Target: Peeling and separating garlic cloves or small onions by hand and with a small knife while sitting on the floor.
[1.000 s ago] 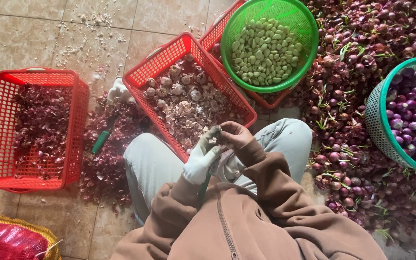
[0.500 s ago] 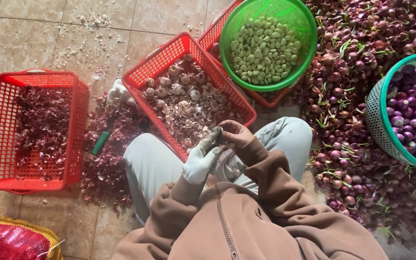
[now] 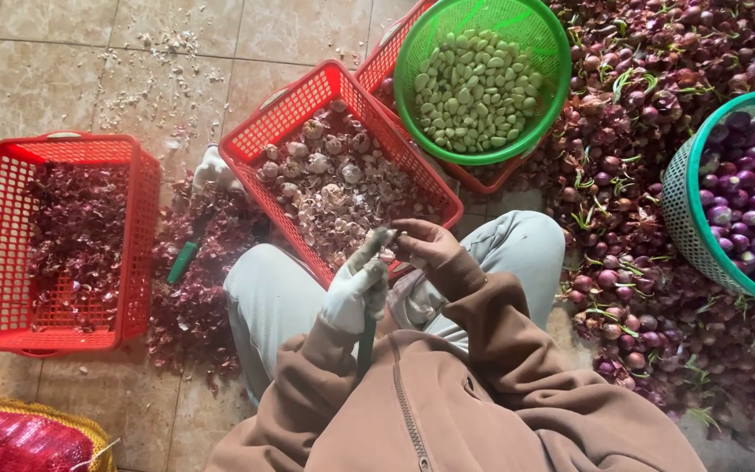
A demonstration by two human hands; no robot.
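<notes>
Baskets, shallots and loose skins on a tiled floor

At about nine o'clock a red basket (image 3: 63,240) holds dark purple skins; a spill of the same skins (image 3: 194,297) lies just beside it with a green-handled tool (image 3: 183,261) on top. Near centre a tilted red crate (image 3: 340,166) holds pale papery husks. At twelve to one o'clock a green round basket (image 3: 482,80) of pale peeled cloves sits on another red crate (image 3: 386,65). A heap of shallots (image 3: 631,218) fills the three o'clock side, with a teal basket (image 3: 688,218) of peeled purple shallots. At seven o'clock lies a red mesh sack (image 3: 10,441).
</notes>
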